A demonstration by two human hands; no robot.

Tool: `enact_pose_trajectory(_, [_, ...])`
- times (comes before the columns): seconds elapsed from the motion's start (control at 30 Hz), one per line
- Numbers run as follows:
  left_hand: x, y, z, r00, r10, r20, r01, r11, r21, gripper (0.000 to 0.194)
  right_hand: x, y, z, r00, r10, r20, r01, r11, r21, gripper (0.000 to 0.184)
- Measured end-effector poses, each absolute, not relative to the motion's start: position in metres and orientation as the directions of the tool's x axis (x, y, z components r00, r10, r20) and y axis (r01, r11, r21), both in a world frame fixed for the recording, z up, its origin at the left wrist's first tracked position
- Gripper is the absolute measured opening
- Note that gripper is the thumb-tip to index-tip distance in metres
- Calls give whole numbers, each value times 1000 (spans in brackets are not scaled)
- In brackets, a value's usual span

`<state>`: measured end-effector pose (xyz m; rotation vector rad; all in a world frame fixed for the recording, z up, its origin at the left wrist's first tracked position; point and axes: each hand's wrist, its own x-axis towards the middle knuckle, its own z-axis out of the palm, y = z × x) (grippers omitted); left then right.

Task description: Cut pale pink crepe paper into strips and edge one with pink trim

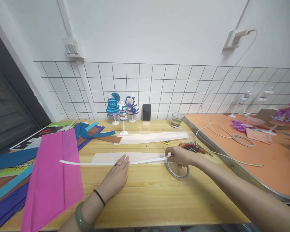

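My left hand (117, 175) lies flat on the wooden table (145, 196), fingers stretched out, pressing down a long white tape strip (91, 162) that runs across a pale paper piece (125, 157). My right hand (181, 157) is closed on a roll of tape (177, 170) at the strip's right end, fingers pinching where the strip leaves the roll. The strip reaches left over a pink paper sheet (52, 174).
Blue and purple paper strips (12, 190) lie at the left. A second pale paper strip (152, 137), scissors (193, 147), small paper cake models (122, 111), a phone (146, 112) and a glass jar (177, 120) sit farther back. An orange table (244, 154) with a white cable adjoins on the right.
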<state>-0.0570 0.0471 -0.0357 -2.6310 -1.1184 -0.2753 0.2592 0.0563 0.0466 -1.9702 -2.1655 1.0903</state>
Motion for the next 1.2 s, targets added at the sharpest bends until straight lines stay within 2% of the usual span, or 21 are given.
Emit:
enact_pose_trajectory(0.17, [-59, 51, -38, 703, 656, 273, 708, -683, -180, 46, 256, 52, 55, -268, 835, -481, 859, -19, -511, 28])
enact_pose_trajectory(0.3, [-61, 52, -39, 717, 636, 286, 691, -702, -171, 45, 258, 47, 64, -333, 825, -457, 841, 41, -539, 36])
enact_pose_trajectory(0.4, [-62, 52, -40, 721, 631, 285, 686, -707, -170, 45, 264, 45, 67, -368, 803, -468, 811, 31, -585, 45])
enact_pose_trajectory(0.47, [-62, 52, -41, 720, 636, 277, 688, -704, -176, 46, 270, 45, 67, -381, 789, -482, 795, 14, -606, 42])
enact_pose_trajectory(0.6, [-63, 53, -43, 714, 643, 277, 694, -702, -161, 46, 275, 47, 64, -362, 796, -485, 782, -24, -623, 38])
enact_pose_trajectory(0.77, [-62, 53, -41, 712, 649, 269, 696, -702, -150, 45, 270, 51, 63, -285, 820, -497, 830, -48, -555, 41])
enact_pose_trajectory(0.9, [-62, 51, -38, 713, 657, 245, 698, -699, -156, 46, 273, 52, 65, -296, 817, -495, 804, -67, -591, 57])
enact_pose_trajectory(0.97, [-62, 51, -37, 712, 657, 248, 698, -698, -158, 46, 276, 51, 66, -330, 808, -488, 779, -59, -625, 52])
enact_pose_trajectory(1.07, [-62, 51, -39, 711, 651, 265, 698, -700, -152, 47, 281, 48, 64, -382, 793, -474, 759, -24, -651, 34])
enact_pose_trajectory(1.2, [-63, 51, -41, 707, 651, 276, 699, -702, -136, 47, 282, 46, 61, -354, 810, -468, 785, -15, -619, 28])
